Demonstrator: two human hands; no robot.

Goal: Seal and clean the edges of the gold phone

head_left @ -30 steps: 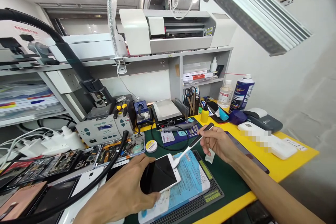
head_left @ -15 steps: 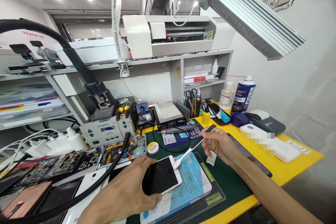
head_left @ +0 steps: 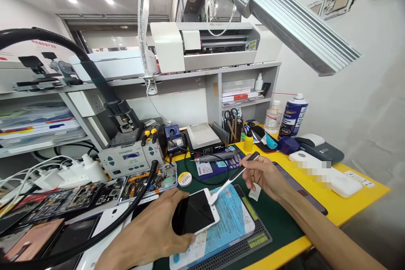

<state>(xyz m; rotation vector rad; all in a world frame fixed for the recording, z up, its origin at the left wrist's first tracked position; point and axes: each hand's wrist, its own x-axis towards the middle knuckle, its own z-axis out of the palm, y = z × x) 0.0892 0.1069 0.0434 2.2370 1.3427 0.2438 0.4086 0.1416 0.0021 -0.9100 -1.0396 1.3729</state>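
A white phone with a black screen lies on a blue and white box. My left hand grips the phone by its left end, thumb at the near edge and fingers at the far edge. Between the thumb and fingers of my right hand is a slim brush with a black and white handle. Its white head touches the right end of the phone, near the round button. Under the box is a dark patterned mat.
A small white piece lies near my right hand. Another phone rests to the right. Left are a parts tray, a black hose and several phones. Behind stand a rework station, yellow bottle and spray can.
The camera view has shifted slightly. Both hands keep nearly the same places, with the brush head still against the phone's right end.
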